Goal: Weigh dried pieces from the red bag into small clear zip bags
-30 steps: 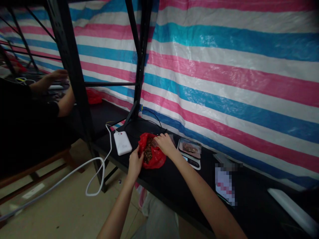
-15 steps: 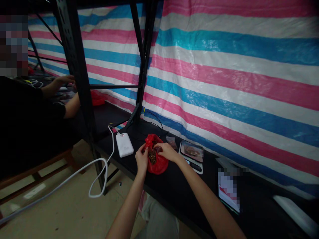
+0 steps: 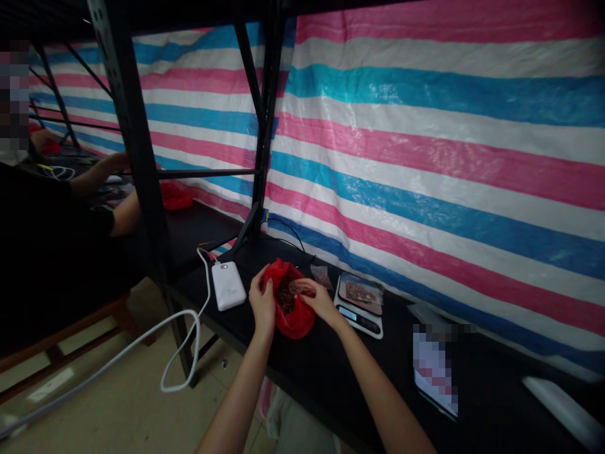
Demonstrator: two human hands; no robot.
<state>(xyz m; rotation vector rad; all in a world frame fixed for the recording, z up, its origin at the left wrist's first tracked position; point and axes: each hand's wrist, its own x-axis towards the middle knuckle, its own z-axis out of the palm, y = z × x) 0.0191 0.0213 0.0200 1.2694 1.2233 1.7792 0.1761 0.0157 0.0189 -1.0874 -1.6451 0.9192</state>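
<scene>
A red plastic bag (image 3: 295,325) stands open on the black table, with small dark brown pieces (image 3: 285,296) inside. My left hand (image 3: 263,301) is closed on the left rim of the bag, thumb toward the opening. At the right side of the mouth, my right hand (image 3: 320,301) pinches a small see-through thing (image 3: 297,287), perhaps plastic, over the brown pieces; its kind is unclear. Just right of that hand, a white digital scale (image 3: 358,318) carries a clear packet of brown pieces (image 3: 362,292). Behind it lies another small clear packet (image 3: 321,276).
Left of the bag is a white power bank (image 3: 228,285) with a white cable (image 3: 201,343) looping off the table. A phone (image 3: 435,372) and a white object (image 3: 562,410) lie right. Black shelf posts (image 3: 135,139) stand left, beyond them a co-worker's arm (image 3: 125,213).
The bag's mouth has opened wider, showing more brown pieces. My right hand has shifted slightly lower with the see-through thing. The whole view has swung slightly.
</scene>
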